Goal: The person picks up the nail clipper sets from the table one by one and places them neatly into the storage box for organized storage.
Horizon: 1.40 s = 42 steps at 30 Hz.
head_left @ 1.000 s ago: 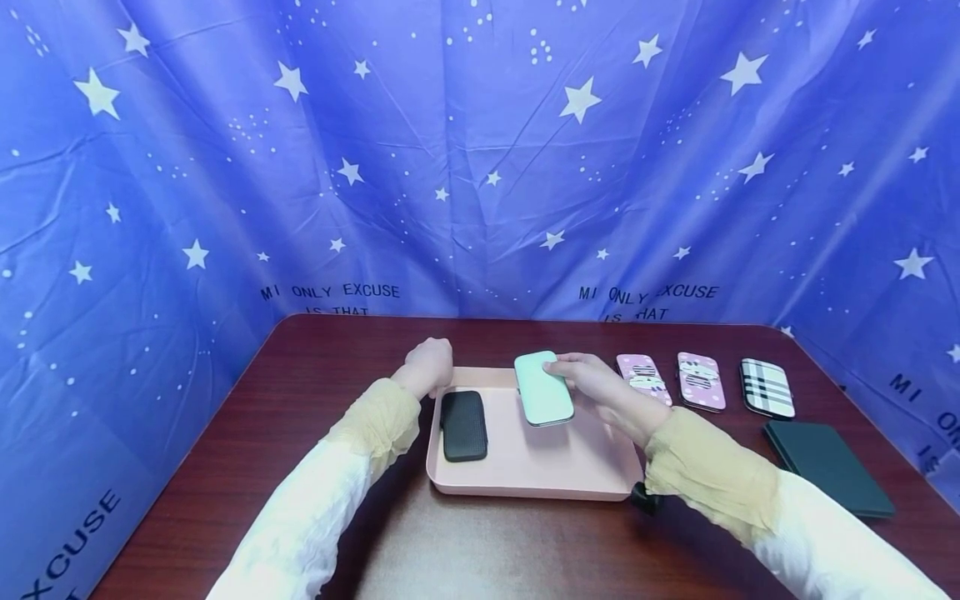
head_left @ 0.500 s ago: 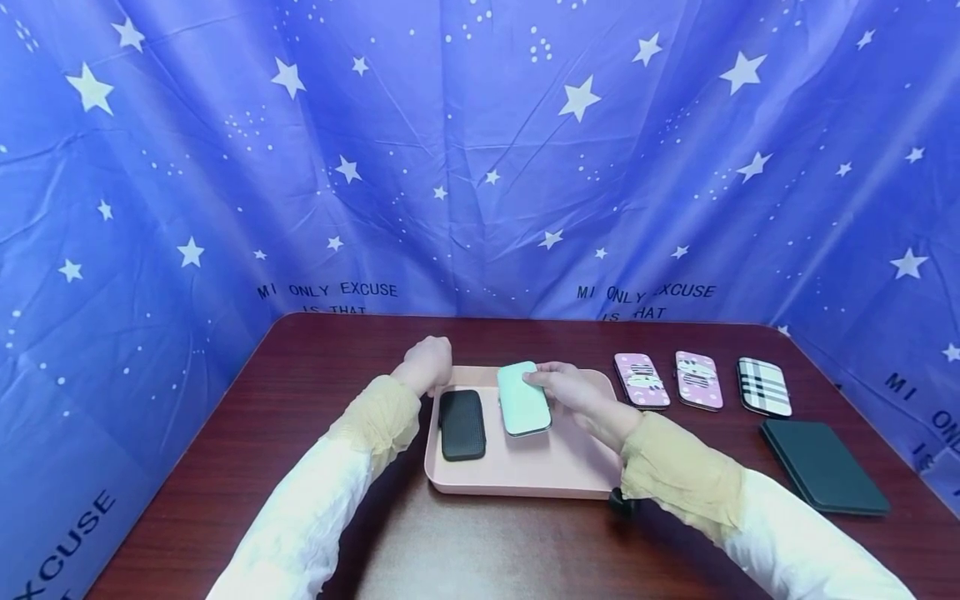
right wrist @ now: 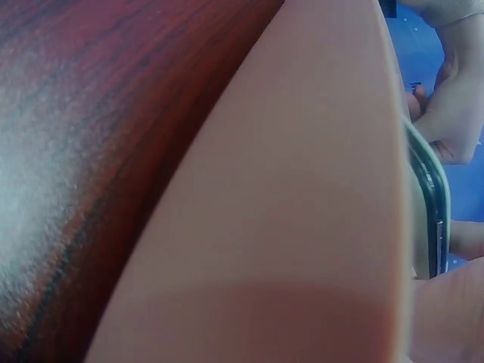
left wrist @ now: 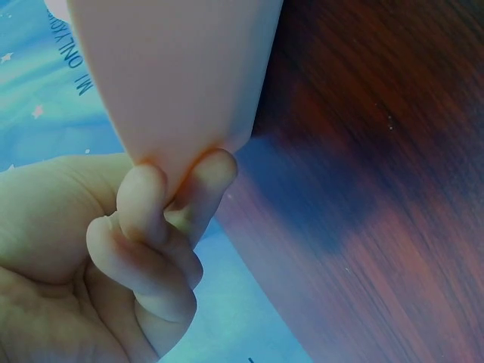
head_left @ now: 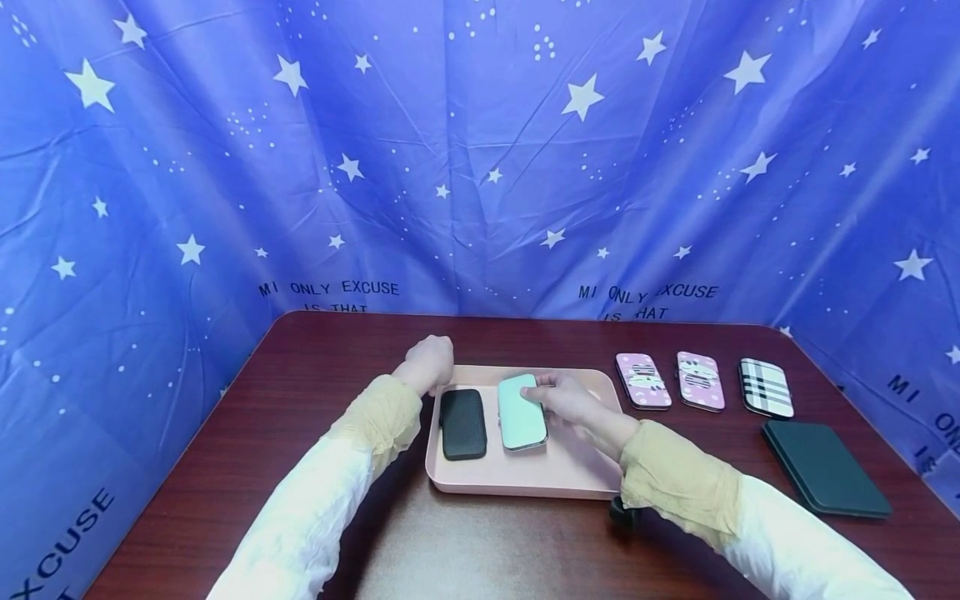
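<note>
A pink tray [head_left: 577, 472] lies on the table, and my left hand [head_left: 431, 364] grips its far left corner. The left wrist view shows the thumb and curled fingers [left wrist: 142, 198] pinching the tray's wall [left wrist: 181, 76]. Inside the tray, at the left, lies a black textured case [head_left: 463, 427]. My right hand [head_left: 572, 402] holds a mint-green hard case [head_left: 517, 421] low over the tray's middle, beside the black one, thumb on top. Whether its underside touches the tray floor I cannot tell. In the right wrist view the tray wall hides much of the mint-green case [right wrist: 432, 200].
To the tray's right stand two pink patterned cases [head_left: 642, 382] and a plaid case [head_left: 766, 388] in a row. Nearer, a dark green flat case [head_left: 827, 468] lies on the brown table [head_left: 300, 392]. A blue star-printed curtain [head_left: 480, 167] hangs behind.
My right hand has carried the mint-green case left and then down toward the tray floor, beside the black case. My left hand has stayed at the tray's corner.
</note>
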Available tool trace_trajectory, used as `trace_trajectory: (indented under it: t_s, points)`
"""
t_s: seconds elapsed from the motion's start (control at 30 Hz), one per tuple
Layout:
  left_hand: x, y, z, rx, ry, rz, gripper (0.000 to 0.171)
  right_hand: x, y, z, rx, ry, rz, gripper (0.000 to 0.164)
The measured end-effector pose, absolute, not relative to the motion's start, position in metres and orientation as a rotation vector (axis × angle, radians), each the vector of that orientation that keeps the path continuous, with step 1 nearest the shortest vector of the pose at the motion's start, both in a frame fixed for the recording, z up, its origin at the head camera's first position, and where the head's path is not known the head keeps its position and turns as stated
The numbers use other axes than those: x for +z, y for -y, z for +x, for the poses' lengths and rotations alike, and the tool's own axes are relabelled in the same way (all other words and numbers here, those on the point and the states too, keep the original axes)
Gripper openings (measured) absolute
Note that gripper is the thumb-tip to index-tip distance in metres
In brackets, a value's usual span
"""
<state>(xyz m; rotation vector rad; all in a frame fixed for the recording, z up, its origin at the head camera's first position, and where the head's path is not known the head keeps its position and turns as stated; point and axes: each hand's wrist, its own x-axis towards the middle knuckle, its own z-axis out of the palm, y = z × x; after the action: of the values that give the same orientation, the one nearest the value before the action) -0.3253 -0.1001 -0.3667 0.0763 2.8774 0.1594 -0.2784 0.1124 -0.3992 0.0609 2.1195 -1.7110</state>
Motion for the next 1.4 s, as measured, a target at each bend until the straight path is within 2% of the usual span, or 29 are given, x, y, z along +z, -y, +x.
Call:
trace_trajectory:
  t_s: [0.97,1.4]
  points:
    - [-0.3647,0.0983,-0.3256,0.155,-2.849,0.027,0.030,-0.4054,-0.1126,-0.2724,-1.596,-2.212,-0.018,0.036]
    - [-0.3678,0.0979,-0.3254,0.131,-2.881,0.064,0.032,-0.3992,-0.1116,-0.2705,-1.164,-2.599,-0.139,0.055]
